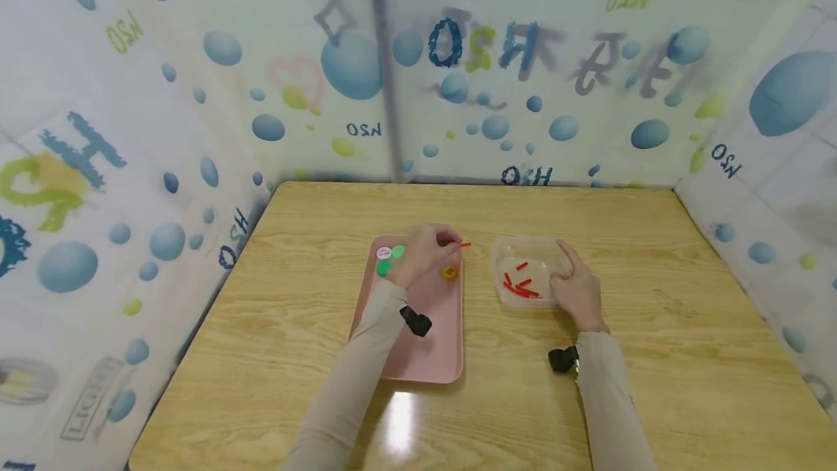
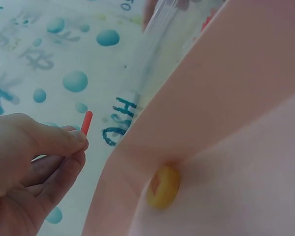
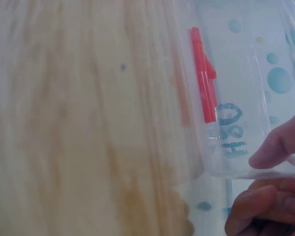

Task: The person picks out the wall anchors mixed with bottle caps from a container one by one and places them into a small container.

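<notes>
Between thumb and fingertips, my left hand (image 1: pixel 423 251) pinches a short red stick (image 2: pixel 87 123) above the far right corner of a pink tray (image 1: pixel 431 347). Inside the tray, close by that hand, lies a round yellow piece (image 1: pixel 449 272) with a darker mark on top. My right hand (image 1: pixel 578 293) grips the right side of a clear plastic container (image 1: pixel 544 267), thumb on the inner side of the wall and fingers outside. Several red sticks (image 3: pixel 204 78) lie in the container, most of them toward its near side.
At the tray's far left lie green discs (image 1: pixel 383 267) and a white disc (image 1: pixel 383 253) with print on it, partly beside my left hand. Tray and container stand side by side on a wooden table (image 1: pixel 294 311). Patterned walls (image 1: pixel 458 129) enclose its back and sides.
</notes>
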Tool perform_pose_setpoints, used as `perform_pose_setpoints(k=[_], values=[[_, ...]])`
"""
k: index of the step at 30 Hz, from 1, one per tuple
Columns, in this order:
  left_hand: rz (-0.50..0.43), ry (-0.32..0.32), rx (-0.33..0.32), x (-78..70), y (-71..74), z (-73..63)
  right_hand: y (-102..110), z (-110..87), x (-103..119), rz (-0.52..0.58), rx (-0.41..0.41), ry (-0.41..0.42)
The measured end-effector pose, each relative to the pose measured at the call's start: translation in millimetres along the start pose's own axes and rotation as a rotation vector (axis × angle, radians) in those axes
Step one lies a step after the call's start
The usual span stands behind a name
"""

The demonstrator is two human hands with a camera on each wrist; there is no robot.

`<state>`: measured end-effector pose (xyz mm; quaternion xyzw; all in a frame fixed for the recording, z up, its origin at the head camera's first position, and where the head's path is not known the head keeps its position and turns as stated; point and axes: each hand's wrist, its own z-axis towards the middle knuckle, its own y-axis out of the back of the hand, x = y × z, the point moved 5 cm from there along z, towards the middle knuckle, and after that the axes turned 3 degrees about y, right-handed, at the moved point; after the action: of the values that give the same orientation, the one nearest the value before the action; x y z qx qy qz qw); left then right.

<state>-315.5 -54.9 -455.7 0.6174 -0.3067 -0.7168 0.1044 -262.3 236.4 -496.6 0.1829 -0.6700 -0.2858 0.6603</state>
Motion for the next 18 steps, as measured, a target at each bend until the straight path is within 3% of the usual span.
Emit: perform_pose_setpoints(k=[6,12,18], values=[[0.006,-0.003,0.026,-12.5,-16.7,9.5,0.5,1.8,-0.6,-0.005,0.004,-0.001],[0.025,-0.056,0.035,-27.3,-33.1,16.8,1.1,3.9,-3.1,-0.007,-0.01,-0.004],[0.011,-0.072,0.053,-31.9,-47.6,20.1,1.8,4.3,-3.9,0.006,-0.007,-0.016]])
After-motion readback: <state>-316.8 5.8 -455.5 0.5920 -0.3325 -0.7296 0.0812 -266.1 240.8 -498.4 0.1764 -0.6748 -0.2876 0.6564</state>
